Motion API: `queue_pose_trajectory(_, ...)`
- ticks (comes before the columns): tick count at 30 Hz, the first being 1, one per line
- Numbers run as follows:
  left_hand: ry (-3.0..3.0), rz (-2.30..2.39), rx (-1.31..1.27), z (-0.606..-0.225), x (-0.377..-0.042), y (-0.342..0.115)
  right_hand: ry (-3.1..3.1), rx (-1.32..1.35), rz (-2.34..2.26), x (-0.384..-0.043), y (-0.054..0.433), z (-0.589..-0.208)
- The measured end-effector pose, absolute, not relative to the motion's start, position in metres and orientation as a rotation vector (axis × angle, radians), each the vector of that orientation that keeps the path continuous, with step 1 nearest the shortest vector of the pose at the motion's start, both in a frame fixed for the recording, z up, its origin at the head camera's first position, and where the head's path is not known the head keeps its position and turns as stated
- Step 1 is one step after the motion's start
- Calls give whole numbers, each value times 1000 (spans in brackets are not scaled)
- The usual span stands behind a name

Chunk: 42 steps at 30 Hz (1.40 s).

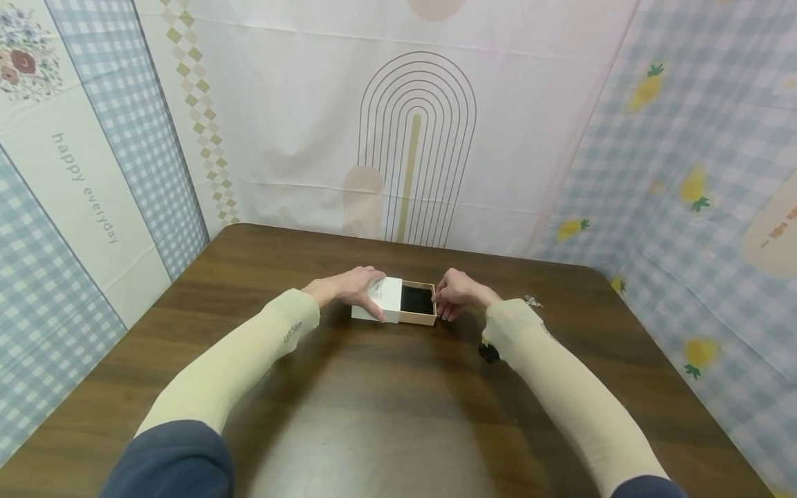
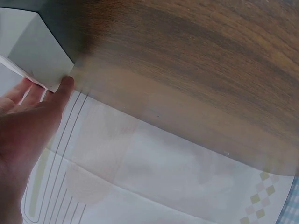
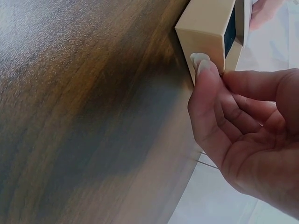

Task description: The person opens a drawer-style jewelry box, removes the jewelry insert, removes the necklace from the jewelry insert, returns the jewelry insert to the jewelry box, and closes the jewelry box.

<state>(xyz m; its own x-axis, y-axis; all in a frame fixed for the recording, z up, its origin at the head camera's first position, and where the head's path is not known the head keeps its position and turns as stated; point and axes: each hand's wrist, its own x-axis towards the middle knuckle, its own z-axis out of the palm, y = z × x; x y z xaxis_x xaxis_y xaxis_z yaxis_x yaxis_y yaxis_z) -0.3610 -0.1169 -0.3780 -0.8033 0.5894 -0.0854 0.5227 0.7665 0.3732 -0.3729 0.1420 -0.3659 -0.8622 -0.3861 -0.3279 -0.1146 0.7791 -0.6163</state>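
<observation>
A drawer-style box lies near the far middle of the table, its white sleeve (image 1: 391, 296) on the left and its tan drawer (image 1: 417, 319) sticking out to the right. Black lining (image 1: 416, 299) shows inside the drawer. My left hand (image 1: 358, 285) grips the sleeve, thumb along the near side and fingers over the far side. At the drawer's right end, my right hand (image 1: 457, 294) pinches with thumb and curled fingers; in the right wrist view they meet at the end panel's (image 3: 201, 39) edge. Whether a pull tab sits between the fingertips is hidden.
To the right of the box lies a small silvery thing (image 1: 533, 301), too small to make out. A black object (image 1: 488, 353) sits beside my right forearm, partly covered. Behind the brown table (image 1: 373, 401) hangs a patterned white cloth (image 1: 292, 124).
</observation>
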Motion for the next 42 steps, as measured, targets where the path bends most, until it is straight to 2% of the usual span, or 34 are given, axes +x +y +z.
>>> queue_pose_trajectory(42, 2772, 473, 854, -380, -364, -115, 2502, -241, -962, -372, 126, -366)
